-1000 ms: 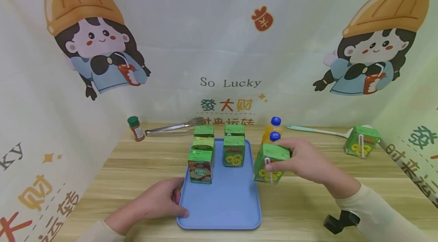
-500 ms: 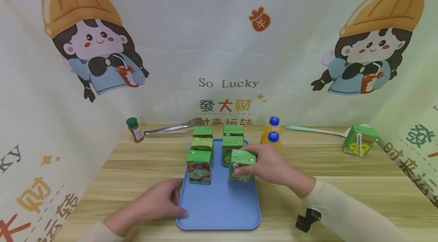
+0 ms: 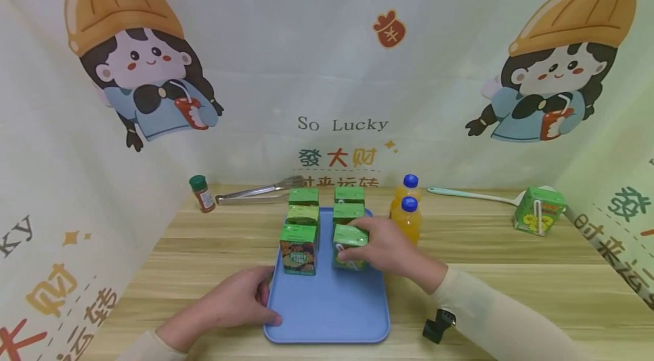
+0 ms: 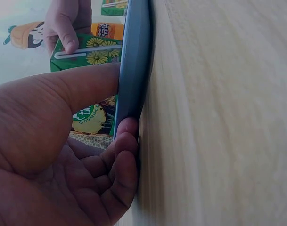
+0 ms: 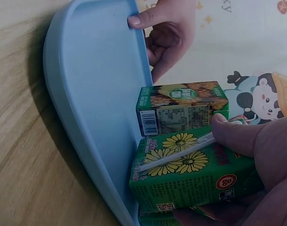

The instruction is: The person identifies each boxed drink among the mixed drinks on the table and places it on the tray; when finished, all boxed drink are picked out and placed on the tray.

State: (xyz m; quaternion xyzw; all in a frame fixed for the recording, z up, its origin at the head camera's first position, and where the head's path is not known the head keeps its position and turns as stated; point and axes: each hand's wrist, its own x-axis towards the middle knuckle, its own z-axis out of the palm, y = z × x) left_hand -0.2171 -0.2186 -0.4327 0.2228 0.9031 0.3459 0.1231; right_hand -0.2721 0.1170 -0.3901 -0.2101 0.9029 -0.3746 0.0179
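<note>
The sunflower carton [image 3: 349,246] stands on the blue tray [image 3: 329,315] at its two o'clock, gripped by the right hand [image 3: 389,248]. The left hand [image 3: 236,299] pinches the tray's eight o'clock rim. Placing looks nearly done; next, loosen the fingers.

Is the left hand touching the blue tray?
Touching: the left wrist view shows the left hand pinching the blue tray edge, thumb above, fingers below.

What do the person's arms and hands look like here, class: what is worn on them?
Both hands, the left hand and the right hand, are bare. Each arm wears a long cream sleeve, and a small black device sits by the right wrist.
</note>
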